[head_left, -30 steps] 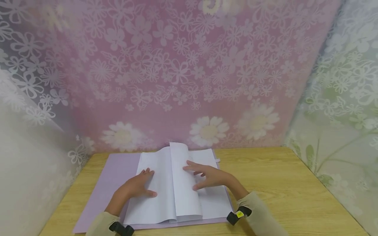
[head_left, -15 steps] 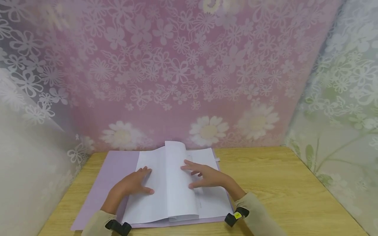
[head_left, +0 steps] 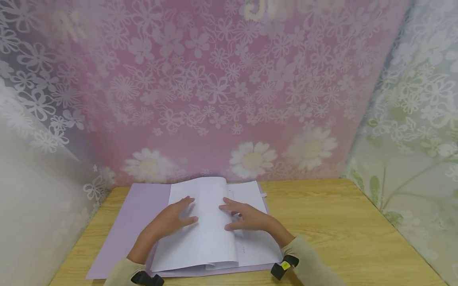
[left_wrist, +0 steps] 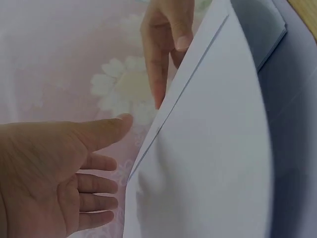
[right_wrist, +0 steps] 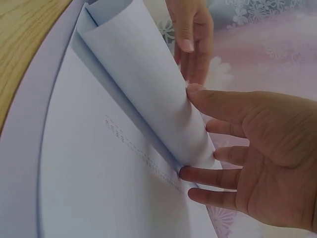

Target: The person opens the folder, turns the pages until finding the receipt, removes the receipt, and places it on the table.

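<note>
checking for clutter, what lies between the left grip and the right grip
In the head view, only white paper spans from the left grip to the right grip.

The head camera looked forward and down, wide over the counter [head_left: 340,226] and flowered wall [head_left: 229,79]. The left wrist camera [head_left: 146,279] faced past the left hand [left_wrist: 54,173], the right wrist camera [head_left: 285,267] past the right hand [right_wrist: 277,153], both close and tilted, each catching the other hand beyond; all three shared the white pages [head_left: 196,238].
</note>
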